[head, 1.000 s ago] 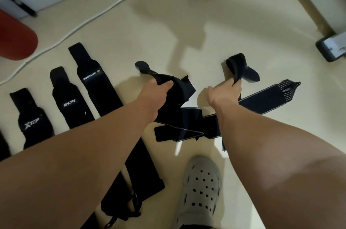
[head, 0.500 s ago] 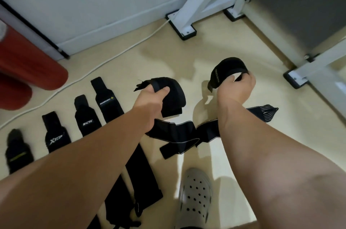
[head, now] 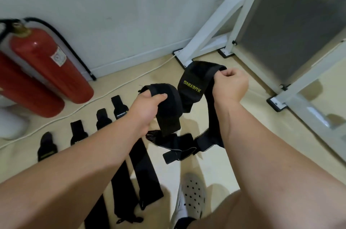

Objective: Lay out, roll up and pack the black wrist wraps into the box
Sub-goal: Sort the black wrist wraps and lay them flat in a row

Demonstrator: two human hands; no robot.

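My right hand (head: 231, 83) grips the top of a black wrist wrap (head: 192, 86) with yellow "XUEYING" lettering, held up in the air; its tail hangs down past my forearm to the floor. My left hand (head: 148, 108) is closed on another black wrap (head: 169, 111), folded over my fingers and hanging just left of the first. More tangled black strap (head: 179, 147) lies on the floor below both hands. Several black wraps (head: 78, 132) lie flat in a row on the floor at the left. No box is in view.
Two red fire extinguishers (head: 43, 64) lean against the wall at the left, with a white cable (head: 89, 101) running along the floor. A white metal frame (head: 211, 28) with grey panels stands at the right. My grey perforated shoe (head: 192, 195) is below the straps.
Both hands have lifted their wraps higher off the floor. The right hand's wrap has opened out so its lettering shows. The view has tilted up toward the wall.
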